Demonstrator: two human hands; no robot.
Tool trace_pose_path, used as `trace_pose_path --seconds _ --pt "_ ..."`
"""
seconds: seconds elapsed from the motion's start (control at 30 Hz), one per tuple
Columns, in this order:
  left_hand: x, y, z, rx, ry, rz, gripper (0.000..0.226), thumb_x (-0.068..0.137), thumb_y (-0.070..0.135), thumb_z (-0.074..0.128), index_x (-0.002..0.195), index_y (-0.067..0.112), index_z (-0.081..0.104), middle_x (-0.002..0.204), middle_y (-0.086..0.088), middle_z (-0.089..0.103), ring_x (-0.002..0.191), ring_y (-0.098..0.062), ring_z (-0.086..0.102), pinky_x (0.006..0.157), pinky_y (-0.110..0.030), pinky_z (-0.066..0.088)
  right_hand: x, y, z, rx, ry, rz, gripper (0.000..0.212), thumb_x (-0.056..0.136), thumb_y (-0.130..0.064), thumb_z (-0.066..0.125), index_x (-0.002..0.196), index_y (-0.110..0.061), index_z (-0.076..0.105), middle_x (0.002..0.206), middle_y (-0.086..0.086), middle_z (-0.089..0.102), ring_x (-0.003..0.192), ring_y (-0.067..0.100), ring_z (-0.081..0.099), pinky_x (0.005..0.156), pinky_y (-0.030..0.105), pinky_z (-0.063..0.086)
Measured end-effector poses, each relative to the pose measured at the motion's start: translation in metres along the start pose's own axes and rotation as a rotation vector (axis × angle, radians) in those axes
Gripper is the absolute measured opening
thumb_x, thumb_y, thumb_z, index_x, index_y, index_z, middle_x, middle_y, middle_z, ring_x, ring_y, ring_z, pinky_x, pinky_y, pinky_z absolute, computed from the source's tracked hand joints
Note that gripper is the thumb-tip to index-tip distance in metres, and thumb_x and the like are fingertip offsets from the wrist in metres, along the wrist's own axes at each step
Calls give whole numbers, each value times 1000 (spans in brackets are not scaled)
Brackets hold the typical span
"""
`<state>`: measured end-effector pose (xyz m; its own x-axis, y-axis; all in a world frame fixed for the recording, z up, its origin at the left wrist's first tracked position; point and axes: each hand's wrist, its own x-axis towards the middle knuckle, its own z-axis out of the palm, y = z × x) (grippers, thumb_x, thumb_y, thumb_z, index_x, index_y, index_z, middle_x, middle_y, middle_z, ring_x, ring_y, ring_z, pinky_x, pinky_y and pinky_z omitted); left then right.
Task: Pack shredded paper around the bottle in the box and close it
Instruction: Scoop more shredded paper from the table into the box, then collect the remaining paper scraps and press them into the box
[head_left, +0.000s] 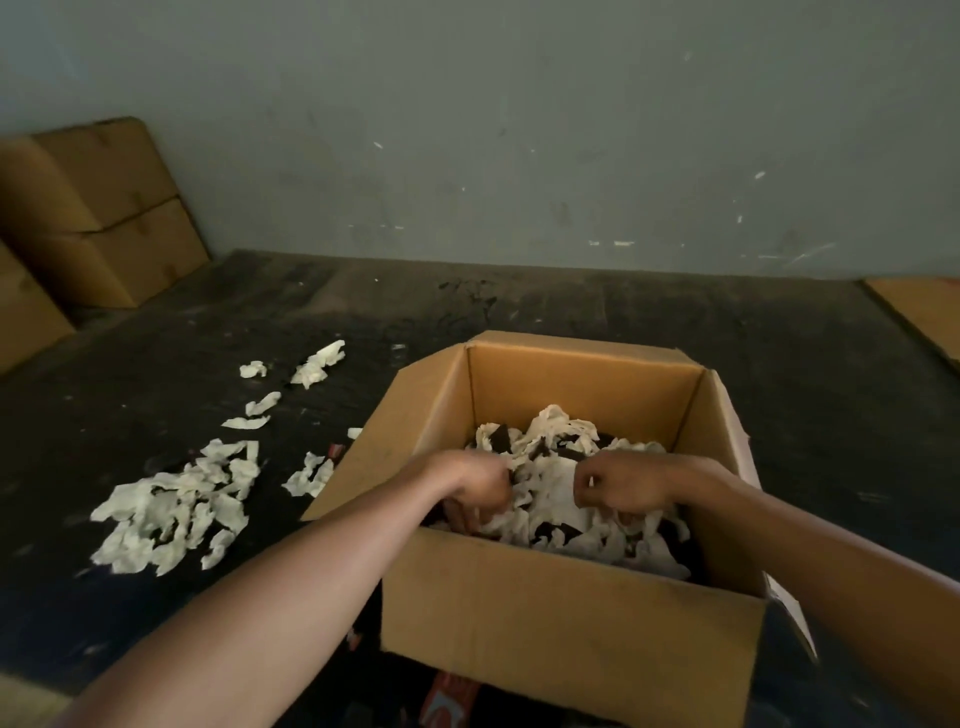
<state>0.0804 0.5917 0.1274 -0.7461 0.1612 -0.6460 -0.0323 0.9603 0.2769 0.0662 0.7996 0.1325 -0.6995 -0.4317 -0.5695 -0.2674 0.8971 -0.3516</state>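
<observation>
— Reaching into the box (566, 613), both hands?
— Yes: left hand (480, 486) and right hand (623, 488) curl into the shredded paper (561, 499), tucking it down. Bottle's buried, unseen; flaps open.

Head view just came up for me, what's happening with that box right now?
A person has both hands down inside the open cardboard box, left hand and right hand, fingers curled into the shredded paper filling it. The bottle isn't visible; only dark patches show between the paper. The box flaps are still open. A loose pile of shredded paper lies on the dark table to the left, with closed cartons stacked at the far left.
</observation>
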Motion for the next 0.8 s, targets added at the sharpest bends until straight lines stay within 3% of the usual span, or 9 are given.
trace_pose_path --seconds 0.13,0.2,0.27,0.37,0.57,0.8 --pt "-20 -15 -17 -93 537 216 20 99 37 47 112 28 60 106 7 62 87 -8 60 72 -31 52 12 -25 1 23 322 -103 36 101 -37 49 134 -24 53 134 3 57 107 15 55 83 29 43" --pt "-28 -35 -21 -136 671 268 21 98 40 46 115 32 58 114 9 60 91 -6 59 73 -30 51 16 -42 6 62 380 -97 50 101 -42 47 146 -22 42 145 7 49 123 23 52 96 35 45" --pt "-40 -62 -23 -158 719 269 28 98 42 46 123 33 54 126 8 57 103 -10 58 79 -31 50 21 -63 12 80 412 -79 57 101 -47 43 151 -21 33 153 9 40 134 28 44 107 42 39" --pt "-64 -112 -22 -149 737 191 37 97 46 44 132 34 47 139 5 50 118 -16 54 90 -38 47 32 -103 22 91 483 -81 58 101 -50 38 151 -22 31 156 9 34 141 32 33 111 47 31" --pt "-121 -219 -2 -209 781 33 50 98 45 45 144 29 37 146 -4 45 126 -24 51 100 -47 44 55 -198 57 0 541 -107 61 98 -58 35 153 -39 18 165 4 12 150 33 9 118 57 13" --pt "-171 -336 60 -317 777 -76 59 97 41 49 150 24 28 155 -7 35 136 -26 41 108 -45 37 61 -307 151 -227 694 -353 60 99 -47 42 154 -31 22 165 10 9 151 30 2 121 51 10"
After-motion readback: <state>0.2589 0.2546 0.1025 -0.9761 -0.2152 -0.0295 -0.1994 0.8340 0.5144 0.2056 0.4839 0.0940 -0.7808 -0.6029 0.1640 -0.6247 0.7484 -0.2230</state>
